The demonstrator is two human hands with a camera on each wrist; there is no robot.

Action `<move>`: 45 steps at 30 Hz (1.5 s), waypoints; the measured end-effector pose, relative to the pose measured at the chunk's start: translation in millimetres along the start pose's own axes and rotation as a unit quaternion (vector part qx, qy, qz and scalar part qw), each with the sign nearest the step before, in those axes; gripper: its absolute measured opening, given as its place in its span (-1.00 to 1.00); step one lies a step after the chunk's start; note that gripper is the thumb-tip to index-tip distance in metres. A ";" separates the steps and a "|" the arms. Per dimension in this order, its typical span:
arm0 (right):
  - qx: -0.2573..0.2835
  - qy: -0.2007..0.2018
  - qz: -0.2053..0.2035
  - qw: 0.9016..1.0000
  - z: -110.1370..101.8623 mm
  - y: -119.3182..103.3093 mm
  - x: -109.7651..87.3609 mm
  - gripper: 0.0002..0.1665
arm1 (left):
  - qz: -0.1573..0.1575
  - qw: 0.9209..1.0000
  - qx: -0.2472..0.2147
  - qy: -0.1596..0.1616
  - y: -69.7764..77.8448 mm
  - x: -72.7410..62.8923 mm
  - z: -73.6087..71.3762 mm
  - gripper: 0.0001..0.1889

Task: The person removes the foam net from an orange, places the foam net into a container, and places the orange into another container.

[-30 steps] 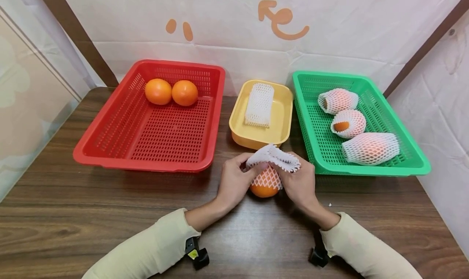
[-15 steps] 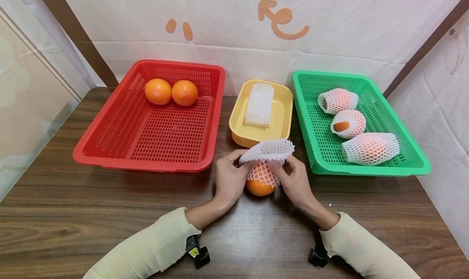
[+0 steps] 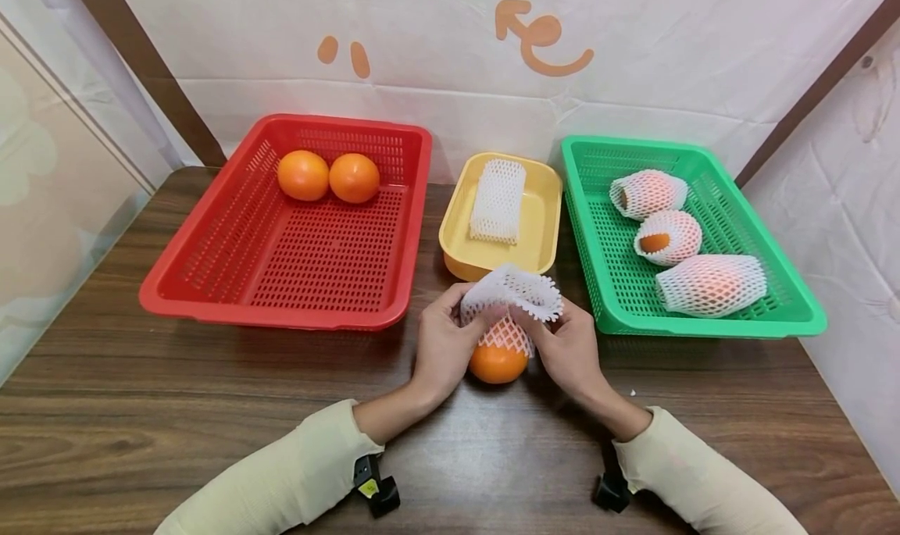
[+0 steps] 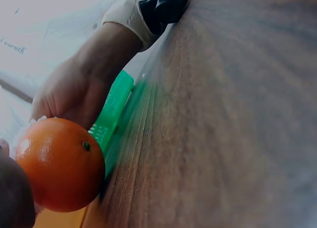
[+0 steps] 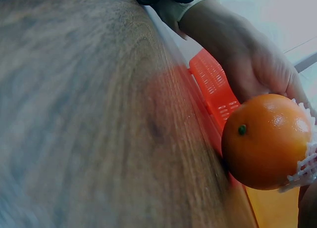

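Observation:
In front of the yellow tray, an orange (image 3: 498, 365) is partly covered by a white foam net sleeve (image 3: 508, 283). My left hand (image 3: 444, 333) grips the sleeve from the left, thumb laid over the net. From the right, my right hand (image 3: 571, 349) pinches the sleeve with its thumb close to the other one. The sleeve's far end gapes open above the fruit, while the orange's near side is bare. Both wrist views show that bare side with a small green stem spot, on the orange (image 4: 62, 163) at left and the orange (image 5: 267, 141) at right. Most fingertips are hidden behind the net.
A red basket (image 3: 281, 316) at left holds two bare oranges (image 3: 329, 177). The yellow tray (image 3: 541, 250) holds a flat foam net sleeve (image 3: 498, 201). In the green basket (image 3: 710, 328) at right lie three netted fruits (image 3: 712, 285). A patterned cloth wall stands behind.
Both hands have shifted slightly left with the orange. The sleeve's far end opened wide and then folded partly down, and the thumbs came closer together over the net.

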State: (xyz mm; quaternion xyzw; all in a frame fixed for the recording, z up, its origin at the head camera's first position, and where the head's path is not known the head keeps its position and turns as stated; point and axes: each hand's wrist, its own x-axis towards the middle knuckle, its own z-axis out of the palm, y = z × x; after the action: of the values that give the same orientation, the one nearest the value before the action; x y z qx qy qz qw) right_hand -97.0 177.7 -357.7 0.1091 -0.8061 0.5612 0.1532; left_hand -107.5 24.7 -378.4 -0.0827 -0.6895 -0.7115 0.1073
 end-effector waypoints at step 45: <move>0.059 -0.035 0.010 0.998 -31.5 -36.8 69.6 -0.38 | -0.066 0.964 0.171 -0.194 66.8 -18.9 -46.8 -0.25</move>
State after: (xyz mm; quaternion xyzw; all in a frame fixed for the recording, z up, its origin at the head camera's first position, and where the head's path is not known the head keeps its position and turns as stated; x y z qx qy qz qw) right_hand -145.0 194.3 -289.8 0.1296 -0.7772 0.6054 0.1129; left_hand -70.1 -23.1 -320.7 -0.1537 -0.8127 -0.5585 -0.0628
